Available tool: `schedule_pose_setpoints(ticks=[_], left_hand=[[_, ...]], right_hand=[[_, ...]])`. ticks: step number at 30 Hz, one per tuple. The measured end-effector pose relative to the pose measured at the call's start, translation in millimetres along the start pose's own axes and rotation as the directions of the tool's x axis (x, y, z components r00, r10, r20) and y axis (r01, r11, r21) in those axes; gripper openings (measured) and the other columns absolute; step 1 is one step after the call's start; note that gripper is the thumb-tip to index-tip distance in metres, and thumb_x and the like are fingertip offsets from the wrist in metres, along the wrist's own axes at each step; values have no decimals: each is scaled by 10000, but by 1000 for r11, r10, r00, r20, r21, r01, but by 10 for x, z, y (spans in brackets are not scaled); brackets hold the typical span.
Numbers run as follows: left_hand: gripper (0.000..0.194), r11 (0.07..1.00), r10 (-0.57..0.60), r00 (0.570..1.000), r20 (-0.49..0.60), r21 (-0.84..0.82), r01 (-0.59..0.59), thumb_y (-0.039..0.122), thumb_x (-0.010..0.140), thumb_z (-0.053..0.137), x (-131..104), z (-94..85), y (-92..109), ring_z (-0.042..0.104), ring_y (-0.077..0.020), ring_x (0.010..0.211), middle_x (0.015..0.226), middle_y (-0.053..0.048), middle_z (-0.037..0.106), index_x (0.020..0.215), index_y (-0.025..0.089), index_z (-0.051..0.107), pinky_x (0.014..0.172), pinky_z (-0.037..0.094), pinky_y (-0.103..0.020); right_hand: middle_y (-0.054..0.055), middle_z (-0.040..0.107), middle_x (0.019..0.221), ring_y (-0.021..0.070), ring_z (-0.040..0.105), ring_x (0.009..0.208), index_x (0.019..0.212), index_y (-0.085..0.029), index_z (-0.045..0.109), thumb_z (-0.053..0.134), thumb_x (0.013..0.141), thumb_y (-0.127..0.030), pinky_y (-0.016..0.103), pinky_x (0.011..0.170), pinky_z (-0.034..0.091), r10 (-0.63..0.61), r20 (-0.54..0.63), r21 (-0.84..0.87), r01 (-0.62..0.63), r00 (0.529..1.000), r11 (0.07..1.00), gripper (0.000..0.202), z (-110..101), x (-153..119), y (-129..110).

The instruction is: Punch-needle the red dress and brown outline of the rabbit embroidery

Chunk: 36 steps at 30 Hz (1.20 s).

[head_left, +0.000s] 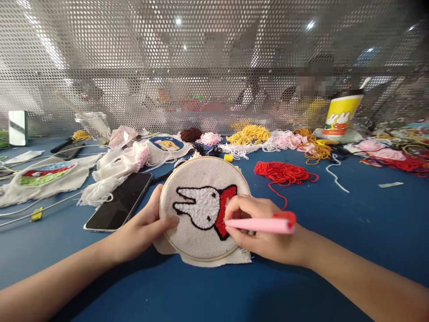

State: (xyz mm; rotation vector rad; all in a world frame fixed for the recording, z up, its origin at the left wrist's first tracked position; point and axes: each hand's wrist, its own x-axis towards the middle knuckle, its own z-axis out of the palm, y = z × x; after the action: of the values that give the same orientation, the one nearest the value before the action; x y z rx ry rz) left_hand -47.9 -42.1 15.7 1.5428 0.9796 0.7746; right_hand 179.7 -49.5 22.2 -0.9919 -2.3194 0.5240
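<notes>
A round embroidery hoop (201, 250) with cream cloth stands tilted toward me, bearing a white rabbit (197, 208) outlined in black with a red garment (228, 201), turned on its side. My left hand (150, 228) grips the hoop's left edge, thumb on the front and fingers behind. My right hand (261, 237) is closed around a pink punch needle pen (261, 225), its tip hidden at the red part. Red yarn shows at the pen's back end. A loose heap of red yarn (281, 173) lies behind my right hand, one strand trailing toward it.
A phone (119, 203) lies left of the hoop, near white yarn (100, 190) and another embroidered cloth (47, 174). Yellow yarn (250, 134) and other yarn heaps line the back by a perforated metal panel (214, 53). A yellow rabbit cup (342, 112) stands at back right.
</notes>
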Motion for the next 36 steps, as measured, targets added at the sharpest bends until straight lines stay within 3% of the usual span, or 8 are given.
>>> schedule_pose_setpoints(ticks=[5,10,12,15,19,23,29,36], left_hand=[[427,998,34,999,-17,61,-33,263,780,460,-34,22,62,404,-202,1076,1139,20,462,1167,310,285,821,410,-246],[442,986,103,994,-41,133,-97,224,764,465,-56,37,81,412,-211,1062,1110,25,473,1172,303,315,838,406,-276],[452,981,122,991,-55,161,-112,215,757,470,-57,43,80,413,-216,1057,1085,19,478,1176,293,317,843,404,-290],[423,983,105,993,-58,154,-96,223,761,465,-48,50,90,404,-214,1067,1081,16,475,1158,277,329,853,398,-295],[382,992,100,995,-5,80,-99,232,785,441,-28,48,109,409,-180,1066,1087,31,465,1138,295,307,848,400,-253],[364,985,123,992,-4,119,-122,239,783,446,-30,43,111,415,-176,1053,1047,32,475,1120,297,319,857,393,-251],[360,987,104,994,-41,128,-98,246,769,456,-46,51,103,428,-206,1038,1028,17,500,1112,271,351,840,409,-283],[386,986,107,994,-26,135,-102,236,777,456,-40,29,73,417,-172,1041,1067,40,467,1134,306,325,834,399,-221]], right_hand=[[-6,486,571,94,429,567,632,-153,479,487,767,-180,257,670,391,-272,2,-142,270,962,952,138,96,11,89],[-4,494,587,100,443,579,637,-166,460,481,736,-146,262,662,393,-342,-123,-203,314,932,928,103,177,-6,118],[-8,497,587,96,458,577,640,-167,452,483,709,-123,241,620,400,-282,-188,-165,253,941,953,88,150,-17,65],[-17,510,587,81,477,545,629,-174,448,473,728,-147,204,531,401,-105,-194,-36,100,975,994,105,74,-36,0],[-13,491,569,111,533,619,594,-190,396,459,763,-214,214,520,429,22,-279,116,11,960,993,182,51,-72,24],[-37,418,506,121,541,619,624,-201,387,458,762,-198,231,528,449,6,-357,192,67,934,979,155,83,-94,55],[-41,423,512,94,498,515,609,-197,370,439,763,-175,257,531,456,0,-364,218,86,931,972,170,81,-77,54],[-31,457,548,94,502,541,621,-194,370,444,728,-139,217,497,421,-46,-330,101,84,943,991,141,50,-80,40]])
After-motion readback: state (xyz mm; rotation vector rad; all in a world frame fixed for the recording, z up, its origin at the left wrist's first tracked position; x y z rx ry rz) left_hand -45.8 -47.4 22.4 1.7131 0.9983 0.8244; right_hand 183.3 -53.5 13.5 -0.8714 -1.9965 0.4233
